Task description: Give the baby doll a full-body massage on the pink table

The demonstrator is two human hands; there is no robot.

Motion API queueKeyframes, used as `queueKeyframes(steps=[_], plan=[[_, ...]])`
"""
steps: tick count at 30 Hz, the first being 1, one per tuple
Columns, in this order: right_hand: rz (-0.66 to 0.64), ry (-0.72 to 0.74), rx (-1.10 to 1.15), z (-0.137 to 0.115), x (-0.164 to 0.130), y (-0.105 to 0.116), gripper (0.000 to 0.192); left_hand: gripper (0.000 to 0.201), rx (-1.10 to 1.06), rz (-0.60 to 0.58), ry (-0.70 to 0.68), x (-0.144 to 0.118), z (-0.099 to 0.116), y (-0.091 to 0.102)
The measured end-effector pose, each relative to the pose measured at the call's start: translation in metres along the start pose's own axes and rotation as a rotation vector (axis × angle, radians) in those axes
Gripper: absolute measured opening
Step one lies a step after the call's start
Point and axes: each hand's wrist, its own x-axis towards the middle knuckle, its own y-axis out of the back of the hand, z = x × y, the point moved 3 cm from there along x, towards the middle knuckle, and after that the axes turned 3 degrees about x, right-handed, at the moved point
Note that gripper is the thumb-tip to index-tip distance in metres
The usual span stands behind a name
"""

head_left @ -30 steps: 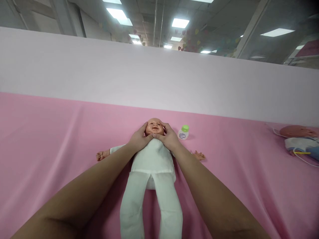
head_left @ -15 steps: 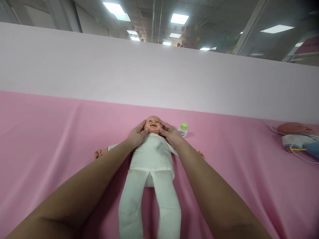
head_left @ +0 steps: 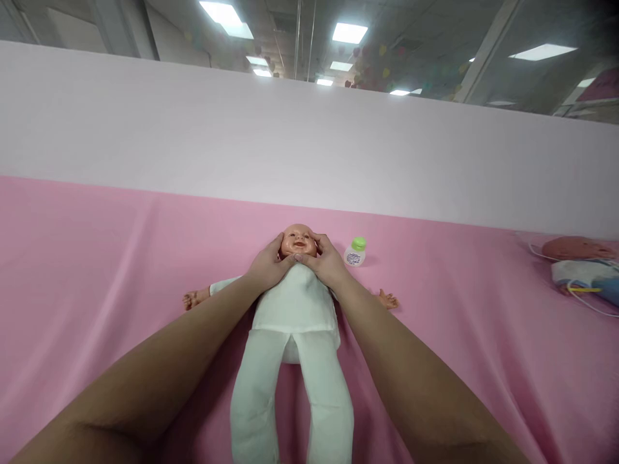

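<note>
A baby doll point(head_left: 296, 309) in white clothes lies on its back on the pink cloth point(head_left: 97, 270), head away from me and arms spread. My left hand point(head_left: 267, 265) cups the left side of the doll's head point(head_left: 298, 240). My right hand point(head_left: 326, 263) cups the other side. Both thumbs meet under the doll's chin. The fingers press the cheeks and hide the ears.
A small white bottle with a green cap point(head_left: 356, 252) stands just right of the doll's head. A second doll point(head_left: 578, 261) with a white cord lies at the far right edge. A pale partition wall point(head_left: 309, 142) rises behind the cloth.
My thumbs were together under the chin, slid apart up along the cheeks, and have come back together under the chin. The doll stays in place.
</note>
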Motion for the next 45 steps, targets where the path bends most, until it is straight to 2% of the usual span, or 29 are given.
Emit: queueKeyframes(steps=[3,7,16,22,26,30,34,39,45], plan=[[0.013,0.005,0.019,0.001,0.001,-0.001,0.078,0.094,-0.018,-0.01,-0.039,0.0,0.001,0.0],[-0.011,-0.006,0.058,0.004,0.004,0.001,0.075,0.091,-0.045,0.01,-0.025,0.002,-0.006,0.0],[-0.166,-0.08,0.314,0.001,0.004,0.014,0.071,0.084,-0.359,0.011,-0.019,0.015,-0.023,-0.008],[-0.184,-0.142,0.361,0.001,0.003,0.017,0.066,0.075,-0.471,0.027,-0.015,0.019,-0.031,-0.009],[-0.157,-0.091,0.309,0.001,0.004,0.013,0.075,0.078,-0.36,0.026,-0.004,0.014,-0.022,-0.005],[-0.062,-0.064,0.107,-0.001,0.001,0.007,0.096,0.092,-0.121,0.02,-0.008,0.004,-0.008,0.0],[-0.018,-0.064,-0.022,-0.001,-0.001,0.003,0.107,0.092,0.011,0.025,-0.061,-0.001,0.0,0.001],[0.006,-0.064,-0.089,0.002,0.001,0.003,0.104,0.094,0.032,0.03,-0.039,0.0,-0.003,0.0],[-0.057,-0.076,-0.049,0.002,0.001,0.007,0.093,0.088,-0.064,0.034,0.005,0.005,-0.009,0.001]])
